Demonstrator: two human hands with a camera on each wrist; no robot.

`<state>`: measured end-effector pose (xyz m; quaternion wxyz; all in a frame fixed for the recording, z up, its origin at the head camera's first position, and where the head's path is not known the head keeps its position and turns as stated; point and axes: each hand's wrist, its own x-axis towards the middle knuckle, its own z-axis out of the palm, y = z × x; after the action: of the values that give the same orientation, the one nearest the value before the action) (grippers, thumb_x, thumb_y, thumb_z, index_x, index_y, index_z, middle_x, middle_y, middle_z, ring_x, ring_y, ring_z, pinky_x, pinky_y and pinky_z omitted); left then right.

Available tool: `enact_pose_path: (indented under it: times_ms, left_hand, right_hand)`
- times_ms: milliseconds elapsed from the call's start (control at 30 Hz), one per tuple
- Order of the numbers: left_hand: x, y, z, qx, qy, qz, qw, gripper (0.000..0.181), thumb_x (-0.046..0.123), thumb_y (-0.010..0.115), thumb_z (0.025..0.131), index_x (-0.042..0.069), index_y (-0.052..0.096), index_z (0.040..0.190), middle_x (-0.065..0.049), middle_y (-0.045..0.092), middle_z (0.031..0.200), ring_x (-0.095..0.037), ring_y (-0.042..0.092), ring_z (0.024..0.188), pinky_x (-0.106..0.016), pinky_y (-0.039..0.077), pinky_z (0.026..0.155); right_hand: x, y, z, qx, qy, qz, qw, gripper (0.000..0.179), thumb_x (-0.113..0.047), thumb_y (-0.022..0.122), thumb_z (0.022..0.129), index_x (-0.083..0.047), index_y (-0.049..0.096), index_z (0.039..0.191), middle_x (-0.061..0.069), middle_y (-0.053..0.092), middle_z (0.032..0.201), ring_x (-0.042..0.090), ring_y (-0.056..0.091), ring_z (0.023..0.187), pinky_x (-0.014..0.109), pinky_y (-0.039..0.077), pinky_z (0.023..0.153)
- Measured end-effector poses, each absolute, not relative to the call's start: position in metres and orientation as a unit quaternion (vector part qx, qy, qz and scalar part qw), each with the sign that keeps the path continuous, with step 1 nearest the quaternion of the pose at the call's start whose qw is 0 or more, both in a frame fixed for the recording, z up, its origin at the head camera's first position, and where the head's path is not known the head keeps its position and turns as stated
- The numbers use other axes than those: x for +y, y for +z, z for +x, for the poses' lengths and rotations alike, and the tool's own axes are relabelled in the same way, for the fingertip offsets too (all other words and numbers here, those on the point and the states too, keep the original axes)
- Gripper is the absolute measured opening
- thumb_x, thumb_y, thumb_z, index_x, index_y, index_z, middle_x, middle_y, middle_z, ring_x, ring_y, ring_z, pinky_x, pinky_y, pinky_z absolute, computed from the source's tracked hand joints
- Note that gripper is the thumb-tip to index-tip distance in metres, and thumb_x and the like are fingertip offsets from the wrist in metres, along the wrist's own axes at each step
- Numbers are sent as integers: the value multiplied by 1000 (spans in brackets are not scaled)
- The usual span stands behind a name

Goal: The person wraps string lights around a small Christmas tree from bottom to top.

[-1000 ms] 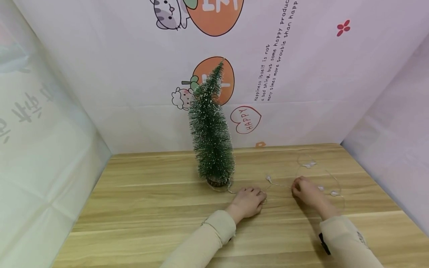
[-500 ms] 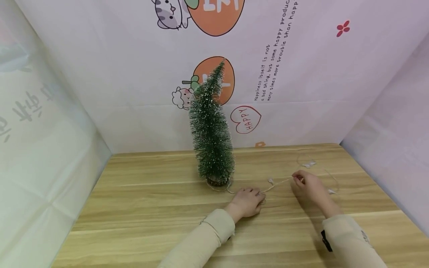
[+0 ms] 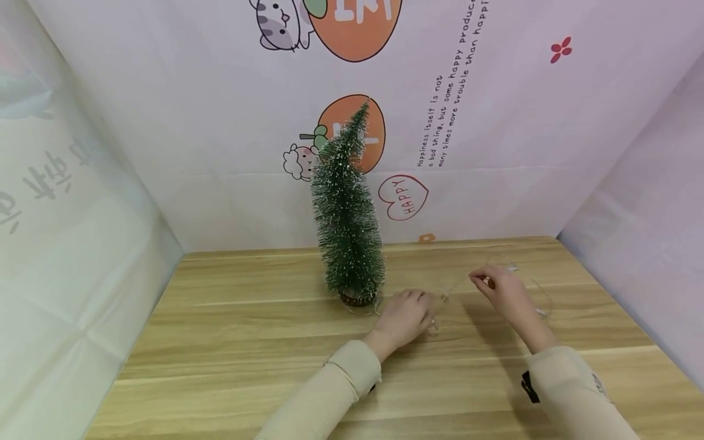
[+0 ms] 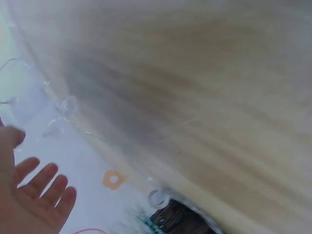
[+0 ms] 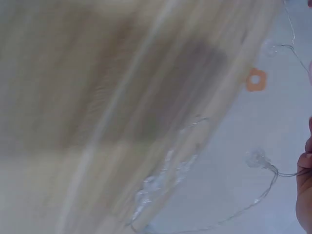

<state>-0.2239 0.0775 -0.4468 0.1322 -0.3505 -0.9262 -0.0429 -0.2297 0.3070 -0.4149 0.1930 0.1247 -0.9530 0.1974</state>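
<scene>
Now, one grip clamped and one apart

Mostly, the big things have held their place: the printed cloth (image 3: 231, 183) hangs behind the table (image 3: 236, 348), and the green tree (image 3: 349, 232) stands upright on it. The change of the last second belongs to the hands. The left hand (image 3: 404, 315), which lay flat in front of the tree a moment ago, has come up a little; the left wrist view shows its fingers spread apart, pinching nothing, though whether they brush the wire I cannot tell. The right hand (image 3: 503, 290) has risen and shifted toward the back of the table, thumb and fingertips together on the light string (image 5: 256, 201).

That string curves along the front of the brown base (image 3: 356, 299), passes by the left hand, rises to the right one, and loops on beyond it. Whether it goes all the way round the base is hidden. One bulb (image 3: 444, 297) sits between the hands; others lie past the right hand, partly covered.

For the work, I judge, this means control of the string rests with the right pinch, the left is free to take a fresh hold, and none of the wire is up on the branches yet.
</scene>
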Motion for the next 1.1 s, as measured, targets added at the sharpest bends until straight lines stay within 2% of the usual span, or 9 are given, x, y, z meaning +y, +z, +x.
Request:
enact_pose_path:
  times_ms: [67,167,367,600,833,967,1033,1100]
  left_hand:
    - [77,-440,-225,-918,-58,-348,182,25,30,53,97,19,61,117,4,67,113,-11,65,103,-23,53,88]
    - [76,-428,-225,-911,-81,-335,228,25,30,57,95,19,63,116,6,69,110,-9,66,97,-19,53,84]
    - [75,-405,-225,-903,-149,-310,256,28,32,58,94,18,64,118,6,69,107,-8,67,95,-18,53,84]
    - [75,-386,-227,-896,-202,-301,256,28,30,61,93,16,64,117,4,69,106,-9,66,96,-18,53,82]
    - [77,-381,-227,-899,-204,-288,260,20,30,63,92,20,67,109,11,71,102,-6,65,92,-15,53,74]
    - [78,-380,-228,-896,-202,-288,271,17,30,63,92,22,68,105,12,72,100,-4,66,90,-14,53,72]
    - [78,-378,-227,-894,-206,-291,272,16,30,62,93,22,69,105,13,71,100,-4,66,89,-13,52,72]
    - [79,-375,-227,-892,-209,-294,270,15,30,62,93,22,69,104,12,71,99,-4,65,88,-12,51,71]
  right_hand:
    - [302,-412,-230,-941,207,134,233,8,-5,67,87,-3,71,94,11,66,83,6,44,59,21,36,49]
    - [294,-409,-230,-915,231,148,297,8,0,70,82,-3,72,90,9,65,79,-1,41,57,16,35,47]
    - [278,-397,-230,-866,263,188,381,14,9,74,74,-2,72,83,9,66,73,-6,42,57,7,34,50]
    - [263,-386,-229,-838,272,241,406,18,13,76,69,3,72,83,10,66,71,-4,42,58,7,35,51]
    - [256,-381,-227,-819,272,266,428,23,16,76,66,3,72,84,12,67,73,3,46,55,7,37,51]
    - [254,-379,-227,-805,294,273,436,26,20,75,63,2,72,83,13,67,73,0,50,58,5,40,55]
    - [254,-378,-227,-802,306,272,436,24,18,75,65,2,72,83,14,67,73,-5,51,61,2,42,58]
    - [255,-377,-226,-799,313,271,436,12,10,74,74,3,72,84,15,67,74,-11,52,66,0,43,62]
